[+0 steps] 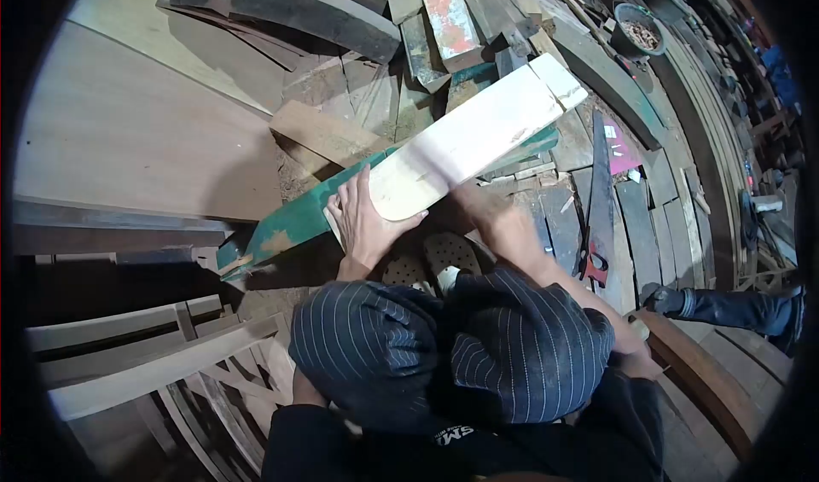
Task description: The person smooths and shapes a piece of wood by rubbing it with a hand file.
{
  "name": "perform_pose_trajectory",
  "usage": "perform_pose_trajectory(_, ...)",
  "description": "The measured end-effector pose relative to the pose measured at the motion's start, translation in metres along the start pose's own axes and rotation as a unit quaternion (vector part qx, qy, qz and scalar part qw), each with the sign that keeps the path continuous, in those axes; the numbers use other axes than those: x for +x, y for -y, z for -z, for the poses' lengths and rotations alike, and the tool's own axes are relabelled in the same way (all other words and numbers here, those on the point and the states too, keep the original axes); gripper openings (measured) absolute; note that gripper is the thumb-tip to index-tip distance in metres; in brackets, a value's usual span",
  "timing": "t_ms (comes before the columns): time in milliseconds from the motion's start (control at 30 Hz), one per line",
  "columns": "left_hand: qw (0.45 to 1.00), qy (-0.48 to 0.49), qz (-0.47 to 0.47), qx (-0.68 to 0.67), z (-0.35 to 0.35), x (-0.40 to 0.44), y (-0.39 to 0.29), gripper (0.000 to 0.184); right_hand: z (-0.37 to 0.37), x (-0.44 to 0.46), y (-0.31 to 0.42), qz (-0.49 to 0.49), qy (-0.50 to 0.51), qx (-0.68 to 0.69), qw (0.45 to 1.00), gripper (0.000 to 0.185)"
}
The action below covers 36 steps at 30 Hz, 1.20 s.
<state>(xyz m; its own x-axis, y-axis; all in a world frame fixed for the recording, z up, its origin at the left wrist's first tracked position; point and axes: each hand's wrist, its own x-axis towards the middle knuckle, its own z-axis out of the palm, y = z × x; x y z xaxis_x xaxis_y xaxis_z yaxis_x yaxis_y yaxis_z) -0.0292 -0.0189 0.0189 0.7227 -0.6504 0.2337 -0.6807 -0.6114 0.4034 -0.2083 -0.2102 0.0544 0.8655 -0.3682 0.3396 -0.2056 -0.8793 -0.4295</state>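
A pale wooden board (478, 136) lies slantwise in front of me, its near end rounded and a line across its far end. My left hand (367, 226) grips that near end, thumb along the bottom edge and fingers over the left side. Close to the board's lower right edge, my right hand (499, 222) is curled and blurred; what it holds, if anything, is hidden. Under the board runs a green-painted timber (303, 213), with a brown wooden block (328, 132) beside it.
A handsaw (601, 200) with a red and black handle lies on the planks at right, near a pink sheet (621, 145). Curved timbers (311, 13) and offcuts pile up ahead. A bucket of chips (638, 34) stands far right. Slatted woodwork (171, 354) is at lower left; another person's leg (734, 307) shows right.
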Motion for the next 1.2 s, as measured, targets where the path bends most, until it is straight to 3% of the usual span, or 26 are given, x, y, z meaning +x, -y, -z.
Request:
perform_pose_trajectory(33,1.0,-0.002,0.003,-0.005,0.0,-0.002,0.0,0.125,-0.002,-0.004,0.008,0.082,0.006,0.054,0.995,0.044)
perform_pose_trajectory(67,1.0,-0.007,0.003,-0.009,0.0,-0.001,0.0,0.127,0.011,-0.003,0.004,0.087,0.076,0.014,0.993,0.044)
perform_pose_trajectory(167,1.0,0.009,0.022,-0.008,0.001,-0.003,0.0,0.135,0.012,0.007,-0.009,-0.1,0.102,-0.042,0.989,0.048)
perform_pose_trajectory(233,1.0,0.009,0.027,-0.006,0.002,0.001,-0.003,0.14,0.002,-0.002,-0.005,-0.023,0.143,-0.115,0.983,0.047)
perform_pose_trajectory(333,0.999,0.009,0.036,-0.011,0.002,-0.001,-0.002,0.141,-0.003,0.004,-0.021,0.04,0.061,-0.033,0.997,0.062)
perform_pose_trajectory(367,0.999,0.008,0.032,-0.01,0.001,-0.003,0.001,0.141,0.001,0.018,-0.034,-0.09,0.09,-0.05,0.991,0.065)
perform_pose_trajectory(433,1.0,0.002,0.021,-0.01,-0.001,0.001,0.003,0.141,0.0,0.019,-0.007,-0.091,-0.02,-0.079,0.993,0.067)
perform_pose_trajectory(467,0.999,0.006,0.032,-0.001,-0.002,0.003,0.002,0.141,-0.019,0.0,-0.002,0.055,-0.001,-0.008,0.998,0.071)
perform_pose_trajectory(500,0.999,0.015,0.046,0.008,0.0,0.003,-0.002,0.141,-0.015,0.002,0.001,0.113,0.017,-0.004,0.993,0.07)
perform_pose_trajectory(567,0.998,0.022,0.057,0.003,-0.003,-0.001,0.004,0.142,0.003,0.018,-0.005,0.023,0.037,-0.032,0.999,0.064)
perform_pose_trajectory(600,0.998,0.024,0.06,0.003,-0.002,-0.002,0.005,0.142,0.01,0.028,-0.017,-0.121,0.042,-0.067,0.989,0.059)
perform_pose_trajectory(700,0.999,0.012,0.037,0.003,-0.002,0.002,0.003,0.143,-0.002,0.009,0.001,0.112,0.017,0.032,0.993,0.057)
perform_pose_trajectory(800,0.998,0.027,0.058,0.017,-0.001,0.001,0.0,0.145,0.018,0.009,-0.008,0.086,0.092,0.014,0.992,0.064)
perform_pose_trajectory(900,0.997,0.035,0.066,-0.005,0.001,0.002,0.001,0.146,0.01,0.018,-0.014,-0.068,0.017,-0.012,0.997,0.071)
perform_pose_trajectory(933,0.996,0.043,0.074,0.003,0.002,0.003,-0.002,0.146,-0.009,0.003,-0.013,0.076,0.056,0.026,0.995,0.072)
perform_pose_trajectory(1067,0.997,0.037,0.067,-0.026,0.0,0.002,0.002,0.148,0.004,0.017,-0.026,-0.083,0.046,-0.079,0.992,0.061)
perform_pose_trajectory(1167,0.997,0.047,0.063,-0.001,0.003,0.007,0.001,0.15,-0.009,-0.008,-0.012,0.079,0.023,-0.038,0.996,0.057)
perform_pose_trajectory(1200,0.996,0.051,0.068,0.006,0.003,0.005,-0.001,0.15,-0.001,-0.007,-0.013,0.066,0.037,-0.028,0.997,0.054)
